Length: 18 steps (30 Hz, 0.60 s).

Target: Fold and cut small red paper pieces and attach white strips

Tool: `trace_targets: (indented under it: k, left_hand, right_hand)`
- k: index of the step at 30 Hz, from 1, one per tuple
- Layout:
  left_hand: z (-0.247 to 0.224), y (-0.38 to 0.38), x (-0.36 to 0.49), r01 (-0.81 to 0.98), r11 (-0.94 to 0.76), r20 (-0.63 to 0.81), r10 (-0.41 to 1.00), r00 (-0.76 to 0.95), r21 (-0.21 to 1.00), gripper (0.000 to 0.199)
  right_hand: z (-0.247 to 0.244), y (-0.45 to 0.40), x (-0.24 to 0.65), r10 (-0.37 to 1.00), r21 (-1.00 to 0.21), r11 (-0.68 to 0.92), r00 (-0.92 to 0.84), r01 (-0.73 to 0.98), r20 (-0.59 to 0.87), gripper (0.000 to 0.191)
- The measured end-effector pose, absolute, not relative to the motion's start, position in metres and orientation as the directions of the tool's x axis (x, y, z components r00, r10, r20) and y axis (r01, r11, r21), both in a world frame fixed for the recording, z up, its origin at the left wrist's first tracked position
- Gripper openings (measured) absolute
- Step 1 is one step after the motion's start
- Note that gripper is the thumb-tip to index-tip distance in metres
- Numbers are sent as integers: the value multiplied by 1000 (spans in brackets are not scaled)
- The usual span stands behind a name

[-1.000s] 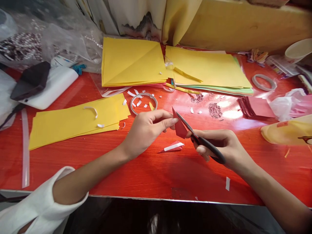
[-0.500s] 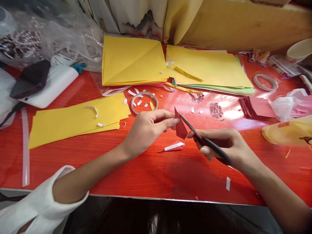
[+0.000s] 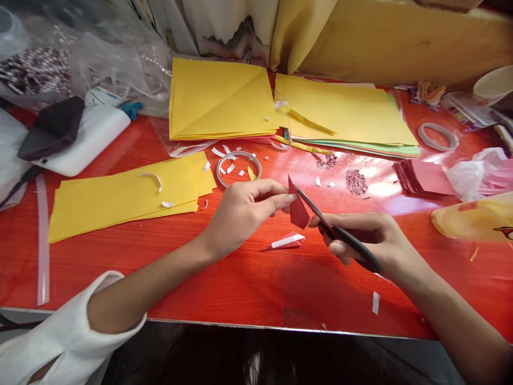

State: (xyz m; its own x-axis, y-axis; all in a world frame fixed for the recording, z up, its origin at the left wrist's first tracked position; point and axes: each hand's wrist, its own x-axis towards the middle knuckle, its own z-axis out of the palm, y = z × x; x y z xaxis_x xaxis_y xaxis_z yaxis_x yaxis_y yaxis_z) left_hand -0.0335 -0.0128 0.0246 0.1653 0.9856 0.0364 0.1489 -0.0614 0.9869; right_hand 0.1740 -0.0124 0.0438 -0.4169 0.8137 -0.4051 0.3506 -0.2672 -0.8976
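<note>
Between the thumb and fingers of my left hand (image 3: pixel 250 214) is a small folded piece of red paper (image 3: pixel 298 213), pointed at its top and held above the table. My right hand (image 3: pixel 380 243) grips black-handled scissors (image 3: pixel 340 235), whose blades lie against the right edge of the red paper near its tip. Whether the blades are parted is too fine to make out. Below my hands, a folded red paper piece with a white strip (image 3: pixel 285 241) rests on the red tabletop (image 3: pixel 248 283).
A roll of tape (image 3: pixel 239 167) lies among white paper scraps behind my left hand. Yellow paper strips (image 3: pixel 128 195) are stacked at left, yellow sheets (image 3: pixel 220 99) at the back. On the right are red paper pieces (image 3: pixel 430 179) and a yellowish cup (image 3: pixel 473 216) on its side.
Both hands, the red paper and the scissors keep the same pose. The whole view has shifted very slightly.
</note>
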Motion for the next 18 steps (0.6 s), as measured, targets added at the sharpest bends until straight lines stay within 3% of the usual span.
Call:
trace_targets:
  k: [18]
  left_hand:
    - [23, -12, -33, 132, -37, 14, 986, 167, 991, 19]
  right_hand:
    - [50, -14, 171, 783, -887, -278, -448, 368, -431, 19]
